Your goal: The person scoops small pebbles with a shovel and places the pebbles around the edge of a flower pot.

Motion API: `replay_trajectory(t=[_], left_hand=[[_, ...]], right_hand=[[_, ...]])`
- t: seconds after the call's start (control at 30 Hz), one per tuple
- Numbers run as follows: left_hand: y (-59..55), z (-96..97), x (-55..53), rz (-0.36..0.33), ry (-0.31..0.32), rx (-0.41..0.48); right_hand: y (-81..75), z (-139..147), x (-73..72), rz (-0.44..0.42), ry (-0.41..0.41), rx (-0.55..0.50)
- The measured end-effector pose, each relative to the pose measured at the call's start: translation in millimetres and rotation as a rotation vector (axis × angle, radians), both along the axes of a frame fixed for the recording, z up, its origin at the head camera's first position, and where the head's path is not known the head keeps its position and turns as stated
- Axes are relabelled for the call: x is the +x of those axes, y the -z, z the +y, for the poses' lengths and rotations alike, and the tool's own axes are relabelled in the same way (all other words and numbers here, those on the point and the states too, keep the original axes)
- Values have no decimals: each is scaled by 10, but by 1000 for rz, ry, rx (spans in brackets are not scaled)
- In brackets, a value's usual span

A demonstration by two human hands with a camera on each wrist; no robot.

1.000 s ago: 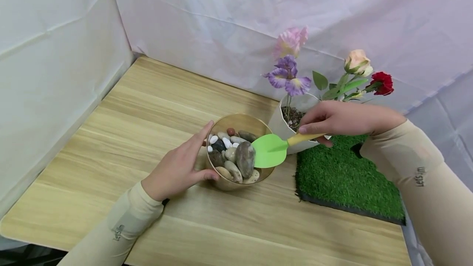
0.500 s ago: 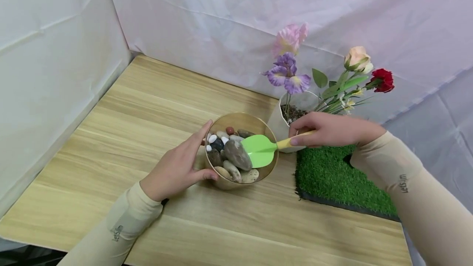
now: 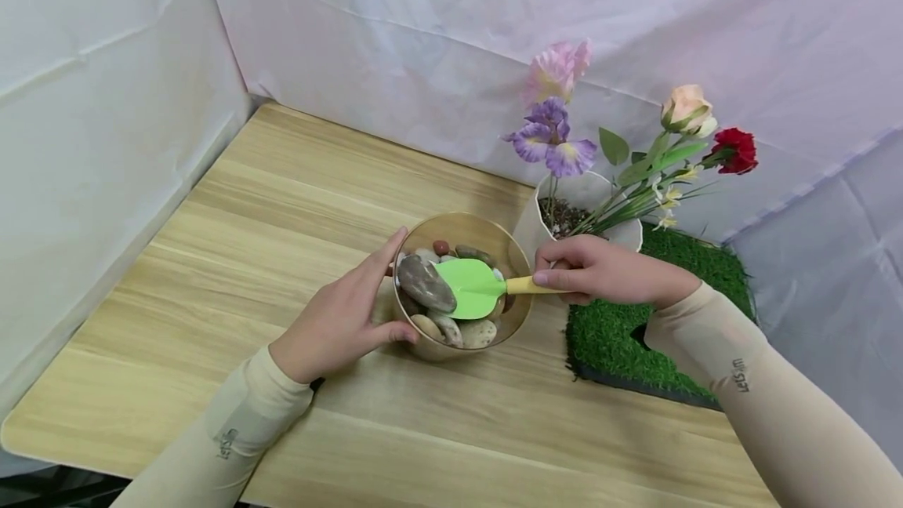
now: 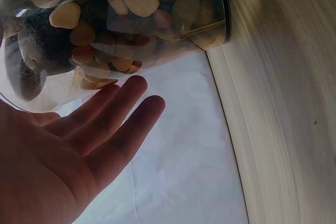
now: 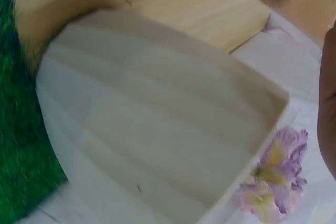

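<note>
Stones [image 3: 480, 333] of several colours lie in a transparent amber container [image 3: 506, 241], which stands upright on the wood-grain table [image 3: 212, 273] in front of me. My left hand [image 3: 339, 320] is around the left side of this container, with the thumb at the near side and the other fingers spread along the wall. These fingers are rather straight, not clenched; from the left wrist view I cannot tell how firmly they touch.

With my right hand [image 3: 600, 273] I grasp the yellow handle [image 3: 524, 285] of a small hand trowel, pinching it between thumb and fingers. Its light green blade [image 3: 471, 288] is over the stones, inside the rim, and touches a large grey-brown stone [image 3: 423, 283]. I cannot tell if this stone rests partly on the blade or only against its tip.

Just behind my right hand stands a white flowerpot [image 3: 529, 226] with dark soil [image 3: 564, 218]. A purple iris [image 3: 552, 143] and a pink flower [image 3: 557, 70] rise from it, while a peach rose [image 3: 686, 110] and a red carnation [image 3: 735, 151] lean to the right. Artificial grass mat [image 3: 614, 335] lies under my right forearm, and white cloth [image 3: 395, 45] hangs behind the table.
</note>
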State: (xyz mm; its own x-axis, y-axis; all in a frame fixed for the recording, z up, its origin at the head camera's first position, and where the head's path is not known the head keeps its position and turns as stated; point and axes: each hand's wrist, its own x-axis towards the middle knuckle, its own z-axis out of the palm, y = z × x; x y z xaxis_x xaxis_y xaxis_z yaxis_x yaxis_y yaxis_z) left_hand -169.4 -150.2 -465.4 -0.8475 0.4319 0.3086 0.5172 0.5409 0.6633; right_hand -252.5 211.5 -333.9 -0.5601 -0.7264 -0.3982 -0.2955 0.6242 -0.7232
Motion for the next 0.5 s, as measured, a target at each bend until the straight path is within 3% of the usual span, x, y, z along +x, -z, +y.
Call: replay_trajectory(t=[0.2,0.5], left_hand=[[-8,9,-6,-2,5,-1],[-13,3,2,-15,0,2]], right_hand=[[84,40,28,-10,21,-54],[82,30,58,-25,49,-91]])
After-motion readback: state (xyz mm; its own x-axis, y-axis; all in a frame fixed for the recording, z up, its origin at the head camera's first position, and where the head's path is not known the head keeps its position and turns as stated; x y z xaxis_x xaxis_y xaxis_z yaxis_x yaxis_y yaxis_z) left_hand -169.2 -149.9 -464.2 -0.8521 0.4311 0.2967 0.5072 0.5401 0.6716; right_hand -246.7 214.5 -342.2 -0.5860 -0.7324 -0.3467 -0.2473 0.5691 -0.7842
